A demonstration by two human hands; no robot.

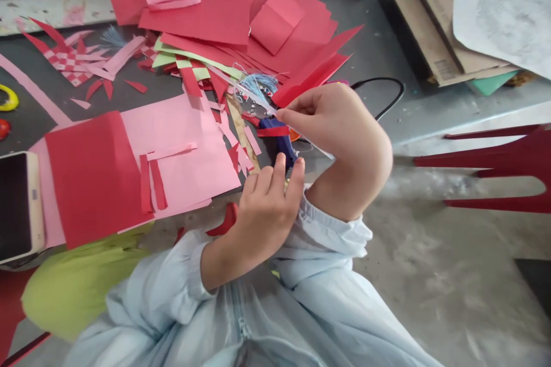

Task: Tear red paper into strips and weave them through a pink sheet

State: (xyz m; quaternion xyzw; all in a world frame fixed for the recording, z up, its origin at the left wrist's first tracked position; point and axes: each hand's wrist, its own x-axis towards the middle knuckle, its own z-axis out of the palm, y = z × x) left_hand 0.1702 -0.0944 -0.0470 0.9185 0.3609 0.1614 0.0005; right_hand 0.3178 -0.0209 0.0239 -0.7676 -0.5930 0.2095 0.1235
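I see the right hand (321, 113) pinching a pale strip (267, 107) above the littered grey table (361, 28); the left hand (269, 200) has its fingers apart. Red paper (202, 20) and cardboard (434, 28) pile toward the back; a red chair (516, 152) stands on the stained floor (422, 264).

A person's right hand (322, 114) is pinching a narrow, pale strip (256, 97) over a cluttered gray table (361, 28). The left hand (267, 203) is extending its fingers just beside a dark blue object (283, 142). Red paper sheets (202, 18) are lying overlapped toward the back; pink paper (210, 166) is lying at left, partly under a red sheet (92, 183). Brown cardboard (413, 23) is resting at right.
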